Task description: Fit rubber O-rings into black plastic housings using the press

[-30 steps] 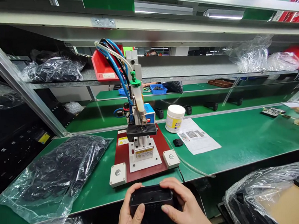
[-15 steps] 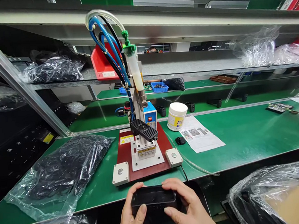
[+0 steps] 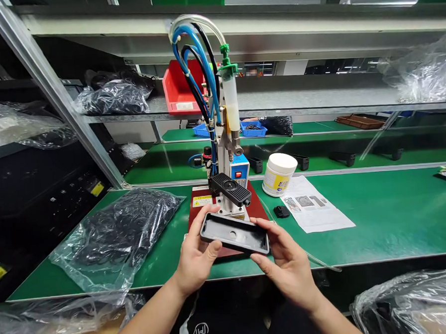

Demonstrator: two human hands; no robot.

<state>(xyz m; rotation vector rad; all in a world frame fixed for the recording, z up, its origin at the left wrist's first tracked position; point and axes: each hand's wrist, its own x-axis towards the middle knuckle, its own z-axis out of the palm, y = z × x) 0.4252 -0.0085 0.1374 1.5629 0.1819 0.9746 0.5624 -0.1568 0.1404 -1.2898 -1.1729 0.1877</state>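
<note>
Both hands hold a black rectangular plastic shell (image 3: 234, 234) with its hollow side up, just in front of the small dispensing machine (image 3: 225, 137). My left hand (image 3: 196, 255) grips the shell's left end and my right hand (image 3: 288, 263) grips its right end. Behind the shell, a second black ribbed part (image 3: 230, 188) sits turned at an angle on the machine's fixture. The machine stands on a dark red baseplate (image 3: 197, 208) and carries a glue syringe (image 3: 230, 99) with a green cap and blue hoses.
A plastic bag of black parts (image 3: 118, 235) lies left on the green table (image 3: 379, 223). A white jar (image 3: 279, 174), a printed sheet (image 3: 318, 209) and a small black piece (image 3: 282, 211) lie to the right. More bags sit at the front corners, and a red bin (image 3: 179, 89) on the shelf.
My hands lifted the black shell from below the table edge up over the baseplate. The part on the fixture turned, the syringe rose, and the view shifted left.
</note>
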